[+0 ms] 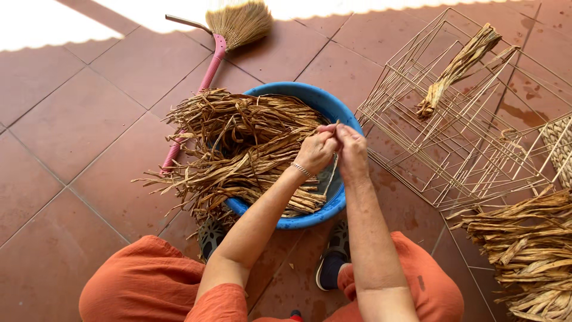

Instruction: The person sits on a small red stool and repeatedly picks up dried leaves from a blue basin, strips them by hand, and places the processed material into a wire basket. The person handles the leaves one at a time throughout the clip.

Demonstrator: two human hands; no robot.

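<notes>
A blue plastic basin (333,107) stands on the tiled floor in front of me, heaped with dried brown plant strips (238,149) that spill over its left rim. My left hand (314,152) and my right hand (351,152) meet above the basin's right side. Both pinch the same thin dried strip (335,170), which hangs down between them. A thin bracelet sits on my left wrist.
A broom (229,33) with a pink handle lies behind the basin. A stack of metal wire frames (459,113) with a bundle of strips (459,65) on top sits at the right. More dried strips (524,244) and a woven piece (560,146) lie at the right edge.
</notes>
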